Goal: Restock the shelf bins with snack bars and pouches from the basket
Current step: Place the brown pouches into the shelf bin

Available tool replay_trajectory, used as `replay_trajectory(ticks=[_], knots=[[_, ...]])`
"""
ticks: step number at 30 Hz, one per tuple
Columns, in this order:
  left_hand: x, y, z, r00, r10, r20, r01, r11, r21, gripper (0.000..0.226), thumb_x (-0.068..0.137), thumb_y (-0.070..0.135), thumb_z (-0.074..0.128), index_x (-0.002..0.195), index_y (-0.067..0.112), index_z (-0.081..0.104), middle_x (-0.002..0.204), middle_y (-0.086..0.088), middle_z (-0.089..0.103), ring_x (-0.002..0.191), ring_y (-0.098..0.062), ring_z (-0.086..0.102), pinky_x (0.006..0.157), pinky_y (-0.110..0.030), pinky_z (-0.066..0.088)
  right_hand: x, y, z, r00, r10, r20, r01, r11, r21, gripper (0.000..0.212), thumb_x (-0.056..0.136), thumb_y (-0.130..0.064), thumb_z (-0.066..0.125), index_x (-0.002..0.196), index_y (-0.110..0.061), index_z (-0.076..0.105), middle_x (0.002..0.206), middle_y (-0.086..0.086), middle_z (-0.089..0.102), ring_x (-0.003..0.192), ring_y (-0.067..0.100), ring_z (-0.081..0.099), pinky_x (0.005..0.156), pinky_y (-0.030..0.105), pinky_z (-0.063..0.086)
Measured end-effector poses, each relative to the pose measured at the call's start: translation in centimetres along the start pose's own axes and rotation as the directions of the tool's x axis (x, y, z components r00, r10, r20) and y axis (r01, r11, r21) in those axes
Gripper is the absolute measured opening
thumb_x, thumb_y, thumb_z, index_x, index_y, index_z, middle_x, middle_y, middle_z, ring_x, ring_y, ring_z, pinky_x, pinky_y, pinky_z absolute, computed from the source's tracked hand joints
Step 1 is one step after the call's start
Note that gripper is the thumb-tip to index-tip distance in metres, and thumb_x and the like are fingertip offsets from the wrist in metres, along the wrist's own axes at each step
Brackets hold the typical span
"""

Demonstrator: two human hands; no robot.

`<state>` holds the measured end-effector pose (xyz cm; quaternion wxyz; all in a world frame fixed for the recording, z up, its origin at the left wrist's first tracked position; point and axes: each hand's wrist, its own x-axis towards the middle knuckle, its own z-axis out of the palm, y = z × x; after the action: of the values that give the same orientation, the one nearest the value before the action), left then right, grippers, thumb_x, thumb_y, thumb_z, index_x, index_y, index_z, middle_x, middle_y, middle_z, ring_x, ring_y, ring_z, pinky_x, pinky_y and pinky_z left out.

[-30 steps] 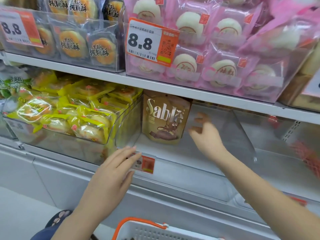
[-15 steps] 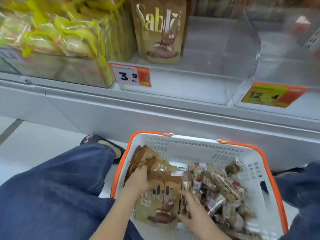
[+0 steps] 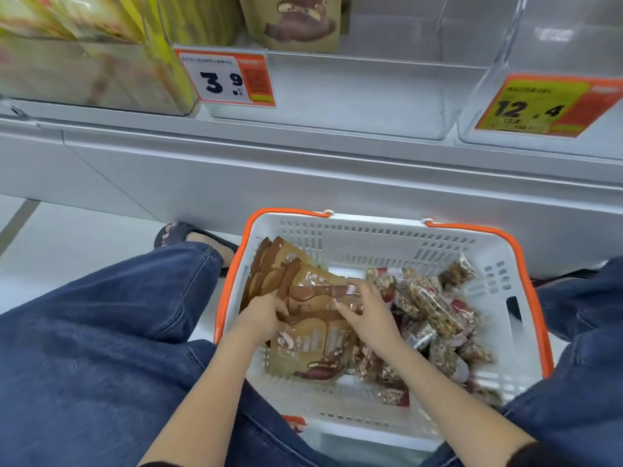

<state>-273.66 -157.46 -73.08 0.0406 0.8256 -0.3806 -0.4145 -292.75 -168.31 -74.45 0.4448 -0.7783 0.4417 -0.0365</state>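
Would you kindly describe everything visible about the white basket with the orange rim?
The white basket is slotted plastic with an orange rim, sitting on the floor between the person's knees below the shelf. Brown pouches fill its left side, snack bars its right. The left hand and right hand grip the pouches inside.

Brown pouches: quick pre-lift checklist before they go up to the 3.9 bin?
1. Left hand grips the brown pouches: ok.
2. Right hand fingers curled on the stack's top edge: ok.
3. Pouch count in grasp: cannot tell.
4. Snack bars lie apart to the right in the basket: ok.
5. Bin behind the 3.9 tag has room beside its one pouch: ok.
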Motion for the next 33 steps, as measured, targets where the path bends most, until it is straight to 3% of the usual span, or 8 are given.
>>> replay_trajectory(ticks=[3,8,13,15,19,23,27,33], knots=[[-0.9,0.0,-0.4,0.998,0.032,0.048,-0.035,0.998,0.057,0.01,0.081,0.015,0.072,0.09,0.013,0.069,0.094,-0.001,0.057,0.093,-0.019,0.054,0.072,-0.023,0.039,2.9,0.2,0.1,0.995,0.006,0.098,-0.01,0.999,0.038,0.037,0.096,-0.033,0.053,0.129,-0.017,0.053,0.123,0.0,0.06,0.109,0.017,0.058,0.085,0.025,0.046],[-1.6,-1.2,-0.9,1.0,-0.016,0.006,0.016,0.997,0.078,0.024,0.085,0.014,0.068,0.109,0.01,0.067,0.105,-0.004,0.058,0.104,-0.022,0.055,0.081,-0.023,0.039,5.9,1.0,0.2,0.92,0.019,0.393,0.073,0.973,-0.219,0.055,0.092,-0.023,0.062,0.141,-0.023,0.038,0.133,0.004,0.055,0.112,0.021,0.058,0.094,0.037,0.048],[-1.9,-0.8,-1.1,1.0,-0.003,0.029,0.005,0.998,-0.07,0.006,0.091,0.023,0.061,0.09,0.02,0.067,0.079,0.005,0.059,0.078,-0.013,0.056,0.061,-0.018,0.037,7.2,0.8,0.2,0.906,0.045,0.421,0.203,0.826,-0.526,0.031,0.093,-0.029,0.06,0.123,-0.025,0.058,0.124,0.003,0.058,0.121,0.027,0.045,0.099,0.042,0.039],[-1.7,-0.3,-1.0,0.999,0.036,0.024,-0.033,0.993,-0.118,0.01,0.091,0.025,0.06,0.093,0.019,0.068,0.084,0.004,0.06,0.079,-0.014,0.056,0.065,-0.021,0.04,6.9,0.2,-0.1,0.904,0.008,0.428,0.25,0.802,-0.543,0.027,0.093,-0.032,0.058,0.12,-0.027,0.063,0.123,0.0,0.06,0.122,0.025,0.045,0.105,0.045,0.029],[-1.7,2.2,-1.1,0.965,0.208,-0.159,-0.22,0.974,-0.057,0.017,0.087,0.026,0.066,0.088,0.01,0.072,0.097,0.003,0.051,0.095,-0.012,0.046,0.083,-0.022,0.035,5.3,-1.7,-2.1,0.921,-0.168,0.353,0.289,0.9,-0.327,0.03,0.091,-0.037,0.061,0.117,-0.025,0.066,0.125,-0.007,0.062,0.119,0.017,0.051,0.107,0.043,0.029],[-2.3,4.4,-1.4,0.915,0.294,-0.276,-0.329,0.94,-0.088,0.022,0.085,0.028,0.068,0.097,0.011,0.074,0.121,0.006,0.043,0.115,-0.009,0.036,0.104,-0.027,0.029,3.4,-2.7,-5.1,0.859,-0.21,0.467,0.31,0.939,-0.148,0.014,0.092,-0.024,0.061,0.1,-0.017,0.071,0.101,-0.004,0.069,0.092,0.015,0.061,0.084,0.033,0.047],[-4.0,5.6,-2.5,0.913,0.33,-0.24,-0.376,0.909,-0.179,0.007,0.085,0.019,0.069,0.085,0.015,0.075,0.083,0.006,0.065,0.077,-0.001,0.056,0.074,-0.02,0.043,1.2,-3.0,-8.1,0.918,-0.166,0.36,0.19,0.981,-0.032,0.009,0.091,-0.023,0.064,0.085,-0.026,0.07,0.082,-0.01,0.068,0.077,0.009,0.061,0.068,0.022,0.047],[-7.7,8.4,-6.8,0.806,0.298,-0.511,-0.475,0.841,-0.259,0.016,0.084,0.01,0.068,0.081,0.025,0.072,0.082,0.017,0.067,0.08,0.004,0.061,0.078,-0.012,0.045,-1.8,-6.9,-13.4,0.945,-0.213,0.248,0.14,0.949,0.282,0.014,0.086,-0.032,0.069,0.099,-0.027,0.071,0.102,-0.011,0.071,0.094,0.003,0.065,0.078,0.016,0.046]])
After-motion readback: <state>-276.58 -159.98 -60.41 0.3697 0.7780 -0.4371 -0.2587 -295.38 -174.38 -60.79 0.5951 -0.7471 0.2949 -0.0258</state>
